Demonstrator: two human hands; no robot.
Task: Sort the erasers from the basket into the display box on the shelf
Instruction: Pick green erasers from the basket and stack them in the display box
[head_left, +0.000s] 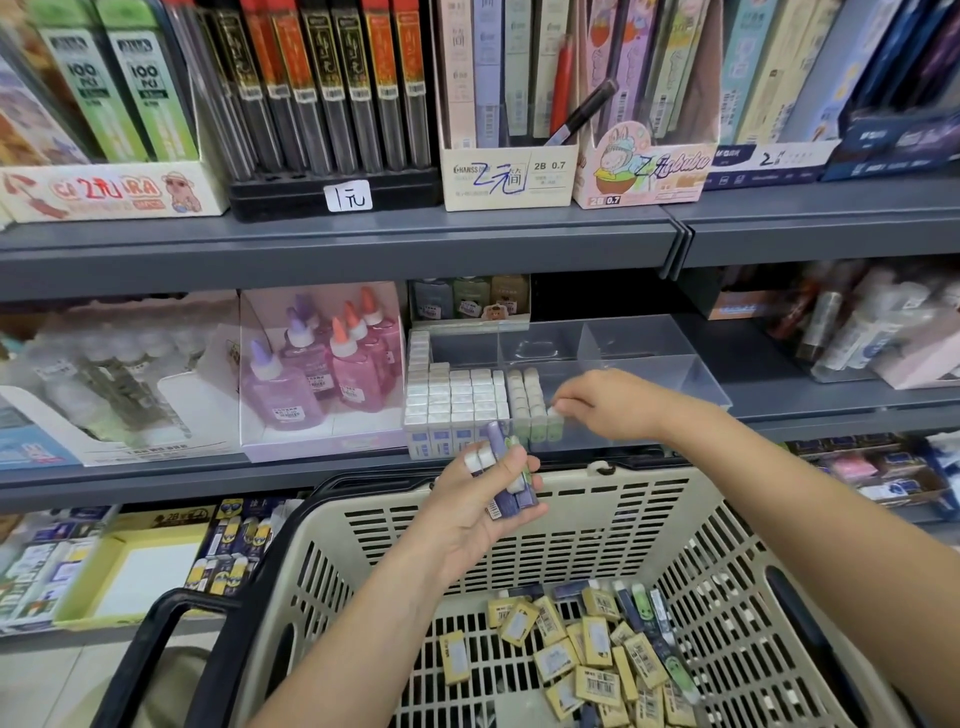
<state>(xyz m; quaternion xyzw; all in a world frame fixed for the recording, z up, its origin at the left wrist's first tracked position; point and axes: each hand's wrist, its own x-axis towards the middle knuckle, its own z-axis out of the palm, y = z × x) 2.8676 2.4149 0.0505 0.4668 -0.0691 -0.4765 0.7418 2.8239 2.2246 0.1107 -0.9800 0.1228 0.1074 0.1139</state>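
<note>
**Entry: eraser sort, both hands occupied**

I see a green eraser (555, 418) standing upright at the front of the display box (675, 364), just right of two short rows of green-sleeved erasers (525, 400). The right hand (610, 402) reaches in from the right and pinches the top of it with narrow fingertips.

Left of those rows, white erasers (457, 400) stand packed in a tight block that fills the left part of the clear box. The compartments further right and behind look bare.

The left hand (467, 514) is palm-up below the box front, above the basket's far rim. Its fingers curl round an eraser bundle (506, 486) of several purple and white-ended pieces. I cannot count them exactly.

The basket (571, 499) is beige slotted plastic with black handles, directly below the hands. Loose erasers (587, 654) lie in a heap on its floor, most in yellowish sleeves with barcodes, a few in dark and green ones.

The display box sits on the grey middle shelf (156, 486). Just left of it is a carton of glue bottles (332, 364) with purple and orange caps. Pencil-lead boxes (509, 176) stand on the shelf above.
</note>
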